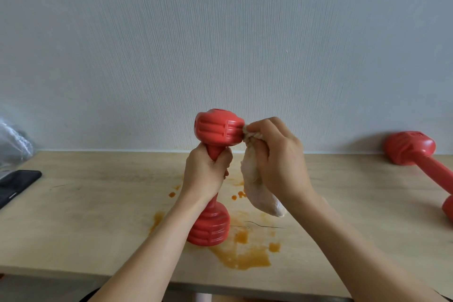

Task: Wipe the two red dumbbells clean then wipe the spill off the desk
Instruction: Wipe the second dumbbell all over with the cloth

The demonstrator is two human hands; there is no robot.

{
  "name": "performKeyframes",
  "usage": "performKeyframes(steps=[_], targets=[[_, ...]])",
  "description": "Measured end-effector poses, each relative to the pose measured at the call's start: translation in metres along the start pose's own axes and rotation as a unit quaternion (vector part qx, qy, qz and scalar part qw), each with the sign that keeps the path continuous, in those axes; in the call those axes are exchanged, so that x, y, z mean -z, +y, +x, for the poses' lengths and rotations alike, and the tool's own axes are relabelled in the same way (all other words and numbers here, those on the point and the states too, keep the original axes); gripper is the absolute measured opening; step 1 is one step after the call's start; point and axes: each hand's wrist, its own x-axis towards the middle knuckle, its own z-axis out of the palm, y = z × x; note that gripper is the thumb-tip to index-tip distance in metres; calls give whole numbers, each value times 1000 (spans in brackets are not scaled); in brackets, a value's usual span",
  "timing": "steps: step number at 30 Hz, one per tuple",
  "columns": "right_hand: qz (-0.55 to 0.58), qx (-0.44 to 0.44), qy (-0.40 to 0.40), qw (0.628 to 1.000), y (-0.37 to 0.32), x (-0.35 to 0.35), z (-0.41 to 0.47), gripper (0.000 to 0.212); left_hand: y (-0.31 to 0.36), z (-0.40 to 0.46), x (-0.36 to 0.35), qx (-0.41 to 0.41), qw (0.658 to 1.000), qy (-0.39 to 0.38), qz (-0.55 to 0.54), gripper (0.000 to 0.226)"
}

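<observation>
**Red dumbbell upright in the left hand, cloth at its top head**

The red dumbbell (215,179) stands on end near the front middle of the counter (85,216), its lower head down at the edge of the orange spill (242,255); whether that head rests on the wood or sits just above it cannot be told. The spill spreads as a large puddle just in front and to the right of the lower head, with smaller blots and streaks on both sides and further back.

The left hand (206,171) is clenched around the dumbbell's handle just under the upper head, fingers wrapped round the shaft. The right hand (274,157) sits just to the right of it, grasping a pale crumpled cloth (257,186); its fingertips press a bunched part of the cloth against the right side of the upper head, and the rest of the cloth hangs down beneath the palm, above the spill.

Further back on the right, the second red dumbbell (419,154) lies on its side on the counter, one head near the wall (220,44). At the left edge lies a dark phone (17,184), with crinkled clear plastic (12,140) behind it.
</observation>
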Motion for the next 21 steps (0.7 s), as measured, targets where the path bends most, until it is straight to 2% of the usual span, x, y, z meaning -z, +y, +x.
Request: performKeyframes(steps=[4, 10, 15, 21], targets=[[-86, 109, -8, 990, -19, -6, -6, 30, -2, 3, -3, -2, 1000, 17, 11, 15], [-66, 41, -17, 997, 3, 0, -7, 30, -4, 4, -4, 9, 1000, 23, 16, 15], [-95, 90, -11, 991, -15, -5, -5, 29, -5, 6, -5, -1, 999, 20, 34, 14], [-26, 33, -21, 999, 2, -1, -7, 29, -3, 3, -4, 7, 1000, 18, 9, 17]])
